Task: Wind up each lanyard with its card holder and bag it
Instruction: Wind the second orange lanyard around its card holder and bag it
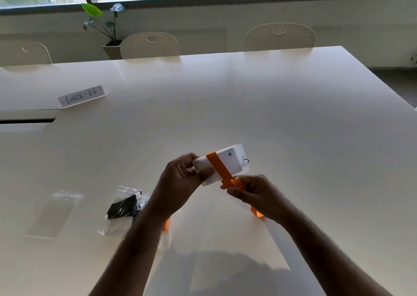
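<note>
The left hand (180,178) holds a white plastic card holder (222,163) above the white worktop (270,115). The right hand (255,192) pinches the flat orange lanyard (220,167) wrapped around it.

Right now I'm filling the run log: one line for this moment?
left hand holds card holder | right hand winds orange lanyard | black set bagged | empty bag waits

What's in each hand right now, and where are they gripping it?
The left hand grips the white card holder by its left end. The right hand pinches the orange lanyard just below the holder's near edge, after one wrap.
</note>
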Action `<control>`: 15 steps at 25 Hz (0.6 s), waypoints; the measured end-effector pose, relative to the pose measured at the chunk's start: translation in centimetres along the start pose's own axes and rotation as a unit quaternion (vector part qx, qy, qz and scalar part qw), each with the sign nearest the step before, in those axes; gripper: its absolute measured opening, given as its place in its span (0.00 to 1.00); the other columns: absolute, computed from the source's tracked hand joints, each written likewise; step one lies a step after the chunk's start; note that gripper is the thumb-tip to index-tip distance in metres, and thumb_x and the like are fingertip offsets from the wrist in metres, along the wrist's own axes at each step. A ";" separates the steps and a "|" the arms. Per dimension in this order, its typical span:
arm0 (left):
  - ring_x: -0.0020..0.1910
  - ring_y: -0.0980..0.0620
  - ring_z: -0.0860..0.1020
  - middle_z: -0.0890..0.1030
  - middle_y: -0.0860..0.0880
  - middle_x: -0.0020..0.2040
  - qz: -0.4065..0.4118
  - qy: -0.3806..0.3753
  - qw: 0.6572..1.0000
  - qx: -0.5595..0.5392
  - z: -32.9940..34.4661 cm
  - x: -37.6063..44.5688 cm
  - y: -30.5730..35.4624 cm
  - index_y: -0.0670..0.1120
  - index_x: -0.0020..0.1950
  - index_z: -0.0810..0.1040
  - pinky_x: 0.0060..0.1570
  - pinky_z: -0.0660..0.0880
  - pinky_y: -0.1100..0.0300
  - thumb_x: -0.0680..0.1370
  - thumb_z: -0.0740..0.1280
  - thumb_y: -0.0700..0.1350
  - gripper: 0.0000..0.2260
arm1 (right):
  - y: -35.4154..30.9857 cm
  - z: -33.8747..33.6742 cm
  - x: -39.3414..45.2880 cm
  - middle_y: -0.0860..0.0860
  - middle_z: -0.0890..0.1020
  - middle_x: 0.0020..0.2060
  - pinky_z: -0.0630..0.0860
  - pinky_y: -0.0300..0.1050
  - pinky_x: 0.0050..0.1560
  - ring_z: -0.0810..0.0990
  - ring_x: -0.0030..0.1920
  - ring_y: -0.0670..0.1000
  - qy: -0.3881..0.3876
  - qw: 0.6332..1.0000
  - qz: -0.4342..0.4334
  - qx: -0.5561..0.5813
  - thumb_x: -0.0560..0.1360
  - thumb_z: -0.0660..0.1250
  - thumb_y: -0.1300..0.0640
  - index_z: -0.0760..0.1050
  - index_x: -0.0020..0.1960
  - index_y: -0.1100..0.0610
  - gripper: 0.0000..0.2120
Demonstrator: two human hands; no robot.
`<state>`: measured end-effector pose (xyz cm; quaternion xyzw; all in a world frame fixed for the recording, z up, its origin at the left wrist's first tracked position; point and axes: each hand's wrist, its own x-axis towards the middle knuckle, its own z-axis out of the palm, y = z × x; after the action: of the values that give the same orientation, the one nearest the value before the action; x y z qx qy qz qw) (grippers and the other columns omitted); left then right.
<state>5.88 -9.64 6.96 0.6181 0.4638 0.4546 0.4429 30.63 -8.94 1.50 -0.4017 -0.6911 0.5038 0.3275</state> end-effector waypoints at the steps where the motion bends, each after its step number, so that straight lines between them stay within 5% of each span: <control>1: 0.41 0.53 0.84 0.85 0.48 0.40 -0.004 0.020 1.000 0.002 0.2 0.1 -0.2 0.48 0.46 0.82 0.44 0.80 0.56 0.78 0.75 0.46 0.04 | -0.2 0.0 0.0 0.37 0.82 0.34 0.71 0.31 0.37 0.77 0.33 0.39 0.005 1.000 0.004 0.010 0.77 0.71 0.35 0.87 0.57 0.45 0.17; 5: 0.41 0.49 0.84 0.85 0.46 0.41 -0.025 0.097 0.994 0.050 0.9 1.0 -1.3 0.47 0.46 0.80 0.40 0.81 0.54 0.79 0.76 0.48 0.08 | -0.8 0.3 0.4 0.48 0.72 0.31 0.66 0.44 0.34 0.68 0.33 0.48 0.012 0.997 0.029 0.075 0.77 0.72 0.36 0.88 0.55 0.49 0.19; 9: 0.39 0.57 0.84 0.85 0.48 0.41 -0.027 0.144 0.986 0.081 0.9 2.1 -1.7 0.46 0.47 0.80 0.38 0.80 0.65 0.78 0.76 0.50 0.10 | -1.6 -0.1 0.3 0.52 0.75 0.32 0.71 0.44 0.37 0.72 0.34 0.51 0.008 0.994 0.033 0.106 0.79 0.72 0.44 0.88 0.54 0.52 0.13; 15: 0.36 0.44 0.80 0.83 0.47 0.37 -0.001 0.189 0.968 0.168 0.7 2.9 -2.7 0.47 0.45 0.78 0.36 0.80 0.50 0.79 0.76 0.51 0.11 | -3.4 -0.7 -0.6 0.53 0.82 0.36 0.74 0.43 0.39 0.78 0.38 0.51 -0.013 0.989 0.014 0.147 0.81 0.70 0.44 0.87 0.56 0.54 0.15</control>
<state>6.50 -6.42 4.62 0.5863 0.6091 0.4783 0.2376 30.71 -9.77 4.92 -0.3520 -0.6078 0.6098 0.3673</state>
